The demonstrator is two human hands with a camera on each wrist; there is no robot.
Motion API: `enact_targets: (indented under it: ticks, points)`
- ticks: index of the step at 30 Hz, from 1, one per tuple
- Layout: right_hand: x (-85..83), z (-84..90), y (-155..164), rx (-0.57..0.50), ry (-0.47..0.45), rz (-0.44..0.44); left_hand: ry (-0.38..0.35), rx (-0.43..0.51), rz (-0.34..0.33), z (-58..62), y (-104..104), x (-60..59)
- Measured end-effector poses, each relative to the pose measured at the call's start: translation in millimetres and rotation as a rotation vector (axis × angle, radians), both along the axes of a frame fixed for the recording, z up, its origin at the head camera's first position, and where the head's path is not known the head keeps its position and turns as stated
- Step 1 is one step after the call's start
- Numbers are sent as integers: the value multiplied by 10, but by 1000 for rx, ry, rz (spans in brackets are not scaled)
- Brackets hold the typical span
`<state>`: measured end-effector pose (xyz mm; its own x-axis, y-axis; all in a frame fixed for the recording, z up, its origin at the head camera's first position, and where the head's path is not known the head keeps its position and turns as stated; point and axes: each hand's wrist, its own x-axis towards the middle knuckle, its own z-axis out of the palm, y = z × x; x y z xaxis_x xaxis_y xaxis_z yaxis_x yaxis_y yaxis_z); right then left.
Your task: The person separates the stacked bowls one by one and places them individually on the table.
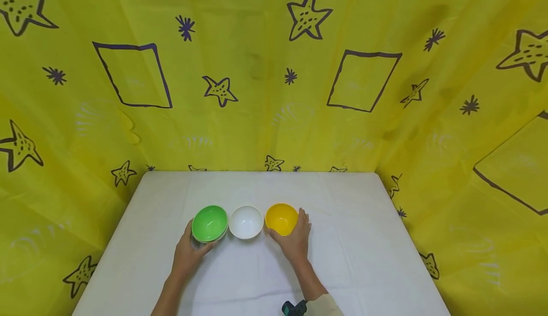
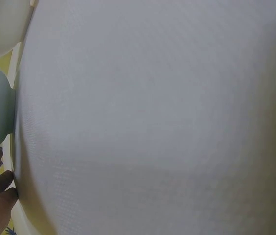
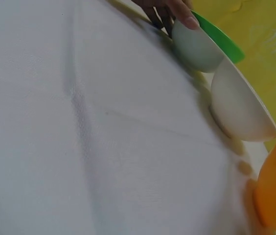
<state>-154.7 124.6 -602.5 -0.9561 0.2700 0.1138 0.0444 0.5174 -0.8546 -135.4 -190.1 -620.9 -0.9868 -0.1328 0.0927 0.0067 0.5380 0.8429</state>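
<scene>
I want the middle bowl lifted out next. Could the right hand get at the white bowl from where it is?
Probably yes. The right hand holds the yellow bowl, right beside the white bowl. The white bowl's near side is bare tablecloth, but the hand must first let go of the yellow bowl.

1. Bright, even light is filling the head view; shadows under the bowls (image 1: pixel 246 222) are staying faint.
2. The backdrop (image 1: pixel 265 92) is bowing at the edges from wide-lens distortion.
3. Both wrist views are reading soft; the cloth (image 2: pixel 152 112) is washing out pale, darkening slightly toward one side.
</scene>
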Motion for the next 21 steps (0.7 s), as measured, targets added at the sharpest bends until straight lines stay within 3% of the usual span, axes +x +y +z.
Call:
enact_targets:
  ticks: [10,21]
  points:
    - [-98,119,-115,87,38,25,2,1,0,-8,-1,-7]
    - [-218,330,-427,87,69,123,-2,-10,-5,-1,-5,-9]
